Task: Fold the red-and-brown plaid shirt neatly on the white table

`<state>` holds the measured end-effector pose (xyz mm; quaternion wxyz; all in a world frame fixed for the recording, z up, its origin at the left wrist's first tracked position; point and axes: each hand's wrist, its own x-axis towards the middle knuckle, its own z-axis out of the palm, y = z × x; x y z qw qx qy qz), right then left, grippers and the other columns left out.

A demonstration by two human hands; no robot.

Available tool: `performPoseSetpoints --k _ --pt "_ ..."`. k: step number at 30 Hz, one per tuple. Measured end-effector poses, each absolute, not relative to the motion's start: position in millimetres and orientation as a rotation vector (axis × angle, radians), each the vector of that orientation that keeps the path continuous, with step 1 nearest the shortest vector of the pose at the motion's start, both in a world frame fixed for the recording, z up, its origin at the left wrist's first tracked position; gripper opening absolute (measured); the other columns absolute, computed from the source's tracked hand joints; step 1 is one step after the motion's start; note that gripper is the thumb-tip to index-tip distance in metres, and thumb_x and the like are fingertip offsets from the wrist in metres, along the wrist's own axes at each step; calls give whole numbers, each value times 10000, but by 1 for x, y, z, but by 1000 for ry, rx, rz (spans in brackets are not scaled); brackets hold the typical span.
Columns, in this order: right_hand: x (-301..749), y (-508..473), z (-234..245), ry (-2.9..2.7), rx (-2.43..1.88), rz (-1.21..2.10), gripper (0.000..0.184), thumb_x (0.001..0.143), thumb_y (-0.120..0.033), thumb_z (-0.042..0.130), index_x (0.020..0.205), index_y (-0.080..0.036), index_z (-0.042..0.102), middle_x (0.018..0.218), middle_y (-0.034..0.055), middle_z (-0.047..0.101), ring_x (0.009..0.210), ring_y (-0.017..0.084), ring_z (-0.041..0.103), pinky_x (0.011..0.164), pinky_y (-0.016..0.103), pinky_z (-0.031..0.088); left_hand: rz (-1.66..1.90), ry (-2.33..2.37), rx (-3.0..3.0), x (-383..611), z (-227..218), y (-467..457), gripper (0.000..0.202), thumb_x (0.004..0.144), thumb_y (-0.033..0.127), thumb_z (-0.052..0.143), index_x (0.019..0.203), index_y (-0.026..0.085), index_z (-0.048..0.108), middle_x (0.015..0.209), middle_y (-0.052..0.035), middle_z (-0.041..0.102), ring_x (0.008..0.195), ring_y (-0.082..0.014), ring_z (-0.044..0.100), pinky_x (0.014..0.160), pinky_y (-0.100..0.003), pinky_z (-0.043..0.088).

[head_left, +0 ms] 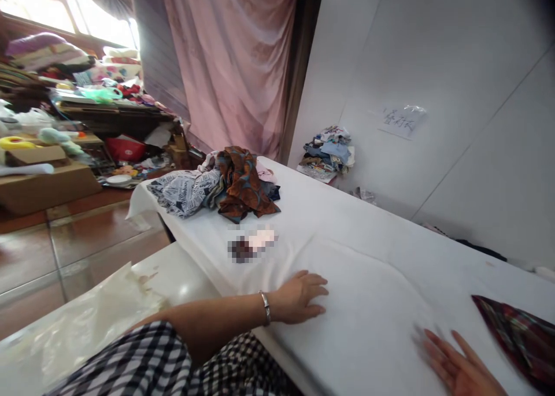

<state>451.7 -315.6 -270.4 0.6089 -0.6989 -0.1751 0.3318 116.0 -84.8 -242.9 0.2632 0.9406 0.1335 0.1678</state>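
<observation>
My left hand [299, 299] lies flat on the white cloth [368, 257] that covers the table, fingers stretched out and slightly curled, a silver bangle on the wrist. My right hand [455, 364] rests near the lower right corner, fingers spread flat on the same cloth and a little smeared by motion. Neither hand holds anything. A dark red patterned fabric [518, 335] lies just to the right of my right hand. A small blurred-out object [252, 243] sits on the cloth beyond my left hand.
A heap of clothes [225, 185], newspaper-print and orange-brown pieces among them, lies at the table's far end. A folded stack [329, 150] stands against the white wall. A pink curtain [229, 55] hangs behind. Cluttered shelves and cardboard boxes [43, 179] fill the left side.
</observation>
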Motion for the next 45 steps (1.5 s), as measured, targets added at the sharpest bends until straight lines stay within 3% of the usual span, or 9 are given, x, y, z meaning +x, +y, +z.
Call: performPoseSetpoints --k 3,6,9,18,26,30,39,45 --pt "408 -284 -258 -311 -1605 907 868 529 -576 781 1315 -314 526 1253 242 608 968 307 698 860 486 517 577 385 2517 98 -236 -78 363 846 319 621 1185 189 609 1321 -139 601 1248 -263 539 1095 -515 357" --pt "362 -255 -242 -446 -1683 947 643 613 -555 755 1182 -283 627 1169 189 674 892 287 713 793 446 555 686 374 2488 76 -236 -76 296 858 288 600 1131 178 631 1228 -134 658 1173 -236 591 1031 -438 437" --pt "327 -229 -236 -601 -1720 927 540 677 -556 708 1120 -249 665 1076 149 716 856 280 714 739 419 572 705 323 2471 55 -242 -79 241 869 261 578 1090 183 639 1163 -114 689 1114 -224 623 1003 -422 455" --pt "272 -155 -241 -1010 -1624 975 532 725 -500 712 1129 -156 682 967 130 738 861 244 691 695 349 566 740 309 2426 21 -258 -78 203 908 208 499 1059 173 631 1034 -87 722 984 -193 658 903 -345 500" --pt "235 -100 -246 -1366 -1621 524 412 852 -379 570 1224 -210 623 1125 99 704 1034 237 648 957 460 508 745 234 2378 18 -267 -76 184 889 207 513 1032 186 628 1029 -69 713 1011 -201 631 938 -366 461" --pt "224 -87 -260 -1487 -1589 422 396 879 -322 532 1258 -226 595 1158 96 685 1089 237 623 985 472 498 712 186 2266 15 -265 -73 200 899 204 489 1042 189 628 995 -72 716 961 -187 651 967 -373 446" --pt "220 -88 -279 -1527 -1589 447 369 882 -268 524 1240 -222 606 1156 96 675 1102 228 623 977 426 520 644 172 1928 -4 -225 -60 258 929 305 506 1081 165 661 978 -83 732 906 -157 672 838 -276 511" --pt "219 -90 -278 -1501 -1571 505 401 883 -282 531 1279 -235 572 1196 95 659 1143 227 606 986 420 516 696 133 1862 -17 -202 -52 259 927 314 515 1076 166 667 978 -90 732 905 -163 668 834 -290 521"
